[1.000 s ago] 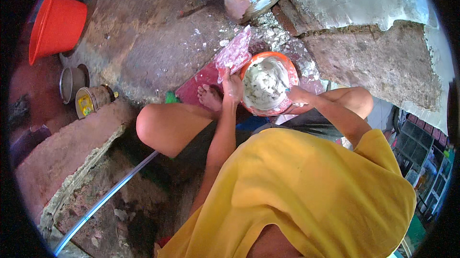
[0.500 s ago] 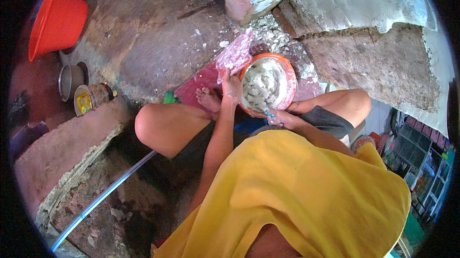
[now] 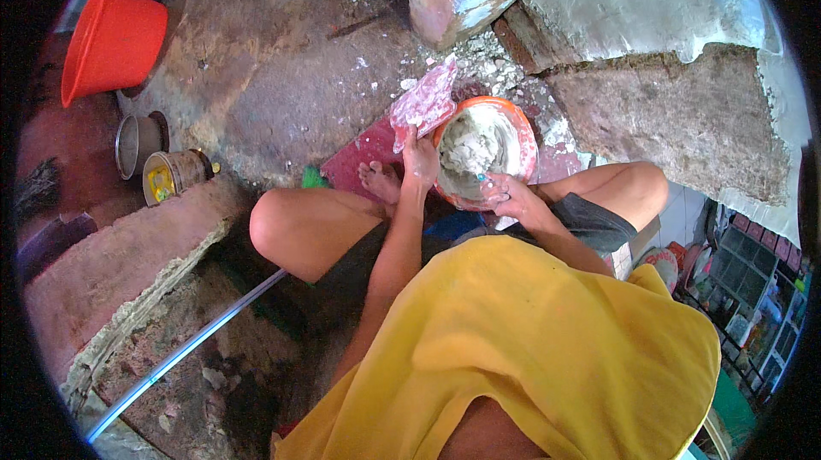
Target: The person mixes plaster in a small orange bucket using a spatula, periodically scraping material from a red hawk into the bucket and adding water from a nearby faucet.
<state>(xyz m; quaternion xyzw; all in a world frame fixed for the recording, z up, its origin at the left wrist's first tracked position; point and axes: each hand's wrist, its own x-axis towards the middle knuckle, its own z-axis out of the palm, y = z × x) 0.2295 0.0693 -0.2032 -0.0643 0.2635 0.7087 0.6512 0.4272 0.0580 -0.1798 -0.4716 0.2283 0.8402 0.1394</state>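
Observation:
A round orange-rimmed tub (image 3: pixel 528 131) stands between my legs, smeared inside and holding a lumpy whitish paste (image 3: pixel 472 145). My left hand (image 3: pixel 419 161), beside the tub's left rim, grips the near end of a pink, flattish piece (image 3: pixel 425 99) coated in white; whether it is plastic film or a stiff board I cannot tell. My right hand (image 3: pixel 511 197) is closed at the tub's near right edge around a teal-handled tool (image 3: pixel 482 177). The tool's working end is hidden in the paste or behind my fingers.
White crumbs (image 3: pixel 492 62) lie on the floor beyond the tub. Rough masonry blocks (image 3: pixel 667 109) rise at the right. On the left are a red basin (image 3: pixel 115 41), a metal pot (image 3: pixel 137 145) and a small stained bucket (image 3: pixel 178 173). A shiny pipe (image 3: pixel 188 349) runs beside my left knee.
My right hand has moved up over the tub's near rim, with the tool's teal handle farther in, and the paste has shifted. The left hand still holds the pink piece.

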